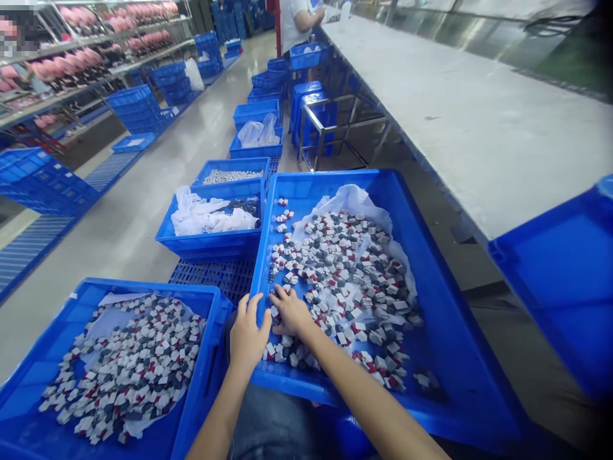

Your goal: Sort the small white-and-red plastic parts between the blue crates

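A large blue bin [433, 319] stands in front of me, with a heap of small white, red and dark plastic pieces [349, 268] on a thin plastic sheet [405, 262]. My right hand [293, 313] reaches over the near left part of the heap, fingers spread and touching or just above the pieces. At the bin's left rim rests my left hand [249, 332], its fingers apart and nothing seen in them. Lower left, a second blue bin [201, 358] bears a similar pile of pieces [138, 358].
Smaller blue crates [215, 246] with white sheets and parts stand beyond on a slotted blue pallet [211, 278]. A long pale workbench [479, 108] runs along the right. A metal-frame stool [320, 131] and a person [297, 25] are farther back. Racks hold pink items [67, 64].
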Demonstrator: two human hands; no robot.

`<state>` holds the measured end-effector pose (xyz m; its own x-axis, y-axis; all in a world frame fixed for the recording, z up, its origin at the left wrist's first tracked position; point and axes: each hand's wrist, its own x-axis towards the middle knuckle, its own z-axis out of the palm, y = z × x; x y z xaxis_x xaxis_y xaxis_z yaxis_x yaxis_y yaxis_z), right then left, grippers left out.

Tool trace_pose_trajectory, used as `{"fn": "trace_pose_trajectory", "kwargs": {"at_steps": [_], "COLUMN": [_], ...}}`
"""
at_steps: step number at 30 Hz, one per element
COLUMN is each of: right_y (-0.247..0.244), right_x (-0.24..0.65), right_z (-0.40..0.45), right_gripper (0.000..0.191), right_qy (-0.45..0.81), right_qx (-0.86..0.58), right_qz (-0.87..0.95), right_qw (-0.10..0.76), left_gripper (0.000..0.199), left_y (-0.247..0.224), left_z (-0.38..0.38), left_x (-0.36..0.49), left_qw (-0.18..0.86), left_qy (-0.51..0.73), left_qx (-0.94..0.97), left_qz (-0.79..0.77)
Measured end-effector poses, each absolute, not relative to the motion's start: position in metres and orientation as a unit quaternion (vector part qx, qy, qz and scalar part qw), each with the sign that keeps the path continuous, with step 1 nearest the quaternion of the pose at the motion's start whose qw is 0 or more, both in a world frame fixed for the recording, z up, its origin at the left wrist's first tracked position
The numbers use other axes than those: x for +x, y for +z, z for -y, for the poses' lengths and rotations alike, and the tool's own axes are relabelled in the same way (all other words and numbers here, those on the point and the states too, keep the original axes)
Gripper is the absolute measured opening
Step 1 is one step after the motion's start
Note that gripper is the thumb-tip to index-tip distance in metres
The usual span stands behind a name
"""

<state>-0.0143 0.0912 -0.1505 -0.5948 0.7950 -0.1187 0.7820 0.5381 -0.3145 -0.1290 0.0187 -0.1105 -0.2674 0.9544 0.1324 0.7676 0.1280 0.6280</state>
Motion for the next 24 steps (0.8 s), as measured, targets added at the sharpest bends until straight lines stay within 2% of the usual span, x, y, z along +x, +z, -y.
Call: {"fn": "trace_pose_trajectory", "kwargs": {"at_steps": [4, 6, 8, 10, 13, 17, 20, 24], "right_y": [-0.150, -0.148, -0.143, -0.133, -0.108, -0.065, -0.043, -0.038], "right_x": [-0.005, 0.000, 0.006, 0.013, 0.024, 0.032, 0.034, 0.033], "right_z": [-0.086, -0.086, -0.085, -0.084, -0.073, -0.047, -0.030, -0.019], "right_gripper": [0.084, 0.082, 0.077, 0.073, 0.067, 0.065, 0.065, 0.079], "right_qy": [0.201, 0.221, 0.242, 0.262, 0.273, 0.286, 0.252, 0.154], "right_qx": [-0.441, -0.450, -0.466, -0.478, -0.481, -0.467, -0.509, -0.574], "right_qz": [0.874, 0.862, 0.843, 0.823, 0.801, 0.765, 0.755, 0.744], "right_qw": [0.047, 0.078, 0.117, 0.161, 0.229, 0.339, 0.328, 0.306], "left_gripper": [0.035, 0.033, 0.032, 0.032, 0.039, 0.054, 0.058, 0.057], "left_y": [-0.109, -0.106, -0.102, -0.098, -0.090, -0.074, -0.067, -0.072], "left_z": [-0.016, -0.012, -0.007, -0.005, -0.010, -0.029, -0.039, -0.042], "left_x": [-0.131, -0.130, -0.126, -0.118, -0.100, -0.068, -0.047, -0.031], "left_qw": [0.126, 0.111, 0.139, 0.225, 0.407, 0.612, 0.702, 0.734], "left_qy": [0.346, 0.414, 0.505, 0.584, 0.659, 0.668, 0.649, 0.634], "left_qx": [0.585, 0.574, 0.542, 0.475, 0.312, 0.145, 0.109, 0.072], "left_qz": [-0.722, -0.697, -0.657, -0.619, -0.550, -0.398, -0.271, -0.232]}}
